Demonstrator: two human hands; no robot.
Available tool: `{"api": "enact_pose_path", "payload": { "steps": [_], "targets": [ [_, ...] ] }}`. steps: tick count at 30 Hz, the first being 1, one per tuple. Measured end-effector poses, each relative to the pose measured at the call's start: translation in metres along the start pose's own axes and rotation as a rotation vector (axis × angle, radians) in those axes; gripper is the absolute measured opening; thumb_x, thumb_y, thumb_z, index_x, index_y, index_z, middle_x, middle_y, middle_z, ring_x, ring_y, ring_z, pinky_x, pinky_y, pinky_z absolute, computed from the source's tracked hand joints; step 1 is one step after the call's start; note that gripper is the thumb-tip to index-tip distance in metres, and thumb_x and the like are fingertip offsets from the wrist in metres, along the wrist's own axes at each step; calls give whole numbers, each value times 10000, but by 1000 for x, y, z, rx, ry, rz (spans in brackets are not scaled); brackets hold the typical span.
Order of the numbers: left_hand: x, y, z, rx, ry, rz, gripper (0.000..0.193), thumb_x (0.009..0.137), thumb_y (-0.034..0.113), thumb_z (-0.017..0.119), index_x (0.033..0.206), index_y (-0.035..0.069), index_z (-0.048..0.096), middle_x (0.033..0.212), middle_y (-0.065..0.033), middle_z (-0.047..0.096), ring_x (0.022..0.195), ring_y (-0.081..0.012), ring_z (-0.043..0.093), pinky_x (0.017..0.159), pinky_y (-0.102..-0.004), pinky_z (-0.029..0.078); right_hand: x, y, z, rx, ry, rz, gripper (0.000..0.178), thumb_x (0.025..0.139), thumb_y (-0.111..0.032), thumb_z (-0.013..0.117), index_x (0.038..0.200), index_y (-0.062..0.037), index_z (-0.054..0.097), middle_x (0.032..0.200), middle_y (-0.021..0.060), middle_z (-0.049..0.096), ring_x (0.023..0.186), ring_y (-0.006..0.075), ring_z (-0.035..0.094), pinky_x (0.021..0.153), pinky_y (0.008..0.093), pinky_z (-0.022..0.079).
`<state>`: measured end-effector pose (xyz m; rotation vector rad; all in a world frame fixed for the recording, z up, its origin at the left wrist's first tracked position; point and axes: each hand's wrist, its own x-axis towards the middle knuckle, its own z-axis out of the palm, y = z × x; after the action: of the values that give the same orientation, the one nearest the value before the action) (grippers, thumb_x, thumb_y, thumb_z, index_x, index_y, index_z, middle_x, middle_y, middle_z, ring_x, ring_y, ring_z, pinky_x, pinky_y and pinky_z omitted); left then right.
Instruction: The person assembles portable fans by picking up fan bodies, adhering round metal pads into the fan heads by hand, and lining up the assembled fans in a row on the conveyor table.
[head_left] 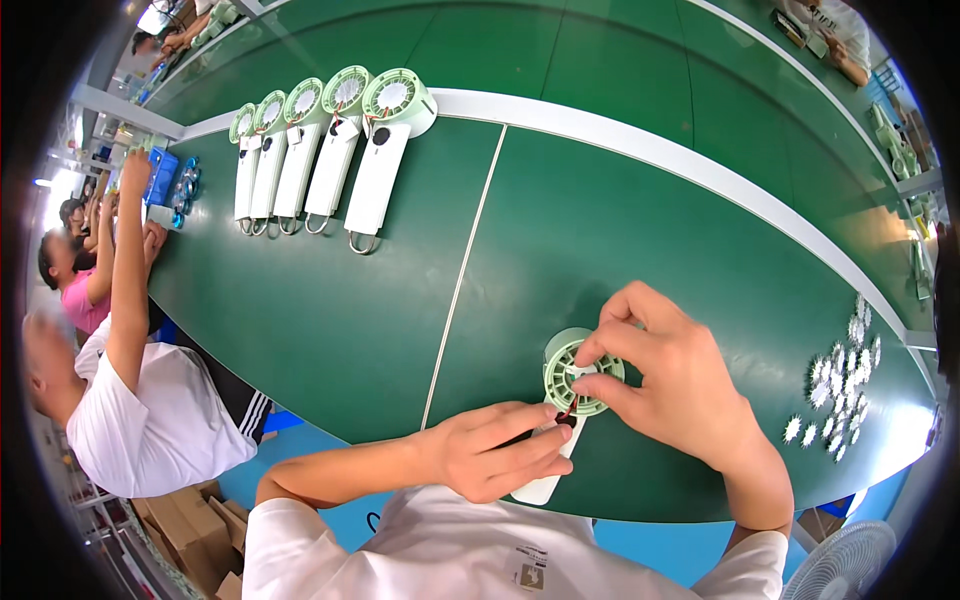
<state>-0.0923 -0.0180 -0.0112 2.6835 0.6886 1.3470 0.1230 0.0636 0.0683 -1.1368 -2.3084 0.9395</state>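
Note:
A handheld fan with a light green round head and a white handle lies on the green table in front of me. My left hand is closed around the handle just below the head. Something dark shows between its fingers; I cannot make out what. Over the fan's head, my right hand pinches thumb and forefinger at the hub, where a small white part shows between the tips. Short red and black wires run from the hub toward the handle.
Several similar fans stand in a row at the far left, metal loops toward me. White bladed wheels lie loose at the right. A white rail edges the table's far side. Co-workers sit along the left, near a blue bin.

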Motion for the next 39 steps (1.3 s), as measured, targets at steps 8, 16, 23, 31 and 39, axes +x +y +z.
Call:
{"api": "enact_pose_path", "payload": {
  "steps": [8, 16, 23, 31, 39],
  "targets": [
    [6, 4, -1, -14, -36, -3, 290, 809, 168, 842, 998, -4, 706, 1003, -91, 699, 869, -233, 661, 704, -304, 575, -5, -20, -1, -411, -71, -95, 207, 731, -97, 812, 821, -79, 625, 963, 61, 568, 823, 232, 625, 600, 353, 524],
    [-3, -10, -6, 3, -209, -89, 386, 843, 199, 796, 1119, -36, 663, 1042, -131, 674, 899, -326, 644, 760, -391, 544, -94, 16, -26, -268, 598, 227, 305, 803, -24, 798, 1094, -45, 712, 1066, 99, 731, 920, 231, 704, 709, 305, 570],
    [32, -31, 7, -54, -219, -83, 445, 737, 96, 831, 1129, -33, 666, 1081, -132, 629, 926, -328, 606, 765, -396, 542, -238, 66, -5, -784, 814, 837, 301, 847, -76, 768, 1140, -61, 701, 1135, 70, 693, 906, 188, 659, 671, 301, 533],
    [30, -17, 6, -85, -176, -86, 378, 731, 118, 858, 1062, 31, 698, 1067, -86, 645, 879, -280, 629, 712, -339, 547, -146, 36, 11, -392, 600, 605, 346, 778, -89, 831, 1094, -78, 690, 1020, 34, 694, 840, 154, 649, 634, 293, 518],
    [20, -9, 1, -81, -160, -131, 364, 735, 128, 859, 1056, 42, 710, 1061, -79, 655, 875, -267, 637, 707, -331, 554, -126, 18, -24, -177, 470, 668, 462, 734, -32, 814, 1179, -70, 696, 993, 57, 708, 875, 178, 678, 643, 293, 520]
  ]
}}
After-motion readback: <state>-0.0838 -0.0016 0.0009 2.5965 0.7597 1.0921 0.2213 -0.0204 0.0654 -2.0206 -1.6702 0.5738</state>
